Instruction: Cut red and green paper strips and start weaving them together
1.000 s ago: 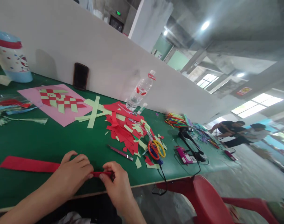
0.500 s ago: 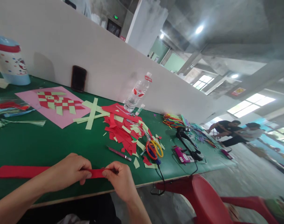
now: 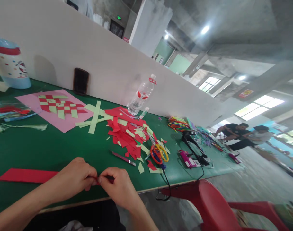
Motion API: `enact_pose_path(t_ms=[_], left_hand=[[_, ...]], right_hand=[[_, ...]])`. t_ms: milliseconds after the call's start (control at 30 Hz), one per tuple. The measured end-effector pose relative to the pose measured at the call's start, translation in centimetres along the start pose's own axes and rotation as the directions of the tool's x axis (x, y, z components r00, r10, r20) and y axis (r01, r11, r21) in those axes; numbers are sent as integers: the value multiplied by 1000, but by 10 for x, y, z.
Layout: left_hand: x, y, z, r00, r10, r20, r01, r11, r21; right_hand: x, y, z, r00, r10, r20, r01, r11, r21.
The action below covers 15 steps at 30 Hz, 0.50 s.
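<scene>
A long red paper strip point(image 3: 28, 175) lies along the front of the green table, its right end between my two hands. My left hand point(image 3: 75, 176) pinches the strip near that end. Close beside it, my right hand point(image 3: 119, 184) grips the same strip between thumb and bent fingers, which hide most of the end. Above my hands lies a slim craft knife point(image 3: 122, 157). Scissors point(image 3: 158, 154) with orange and yellow handles rest to the right of a heap of red paper scraps point(image 3: 127, 138).
A pink sheet point(image 3: 64, 126) carries a red and pale green woven paper piece point(image 3: 57, 105). Pale green strips point(image 3: 95, 117), a water bottle point(image 3: 140, 98), a glue stick point(image 3: 144, 113) and a phone point(image 3: 81, 81) stand or lie further back. A red stool point(image 3: 214, 205) is at right.
My right hand has moved left, close against my left hand. The strip's left end has shifted to the right, and less red paper shows between my hands.
</scene>
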<state>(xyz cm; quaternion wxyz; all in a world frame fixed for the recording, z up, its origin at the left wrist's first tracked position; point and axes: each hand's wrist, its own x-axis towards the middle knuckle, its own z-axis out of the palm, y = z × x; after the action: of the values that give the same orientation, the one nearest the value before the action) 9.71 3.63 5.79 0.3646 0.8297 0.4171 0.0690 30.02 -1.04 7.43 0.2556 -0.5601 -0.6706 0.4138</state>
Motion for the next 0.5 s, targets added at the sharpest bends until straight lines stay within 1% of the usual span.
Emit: enact_pose_path(t_ms=[167,267,367,500], left_hand=[[-7,-1,-5,1000,-16,-5,16,1000,-17],[-7,2,-4,1000,-20,2,20,1000,-13],[-4,3,-2,1000,-6,15,6,1000,11],[-6,-7,-7,1000,-14,27,13,999,51]], right_hand=[[-6,4,-10,999,32,-14,-32,999,21],[-9,6,-15,998,53,-24,-53,998,-16],[-9,8,-18,999,32,-45,-34,997,-67],[-9,15,-23,996,50,-78,-57,994,-90]])
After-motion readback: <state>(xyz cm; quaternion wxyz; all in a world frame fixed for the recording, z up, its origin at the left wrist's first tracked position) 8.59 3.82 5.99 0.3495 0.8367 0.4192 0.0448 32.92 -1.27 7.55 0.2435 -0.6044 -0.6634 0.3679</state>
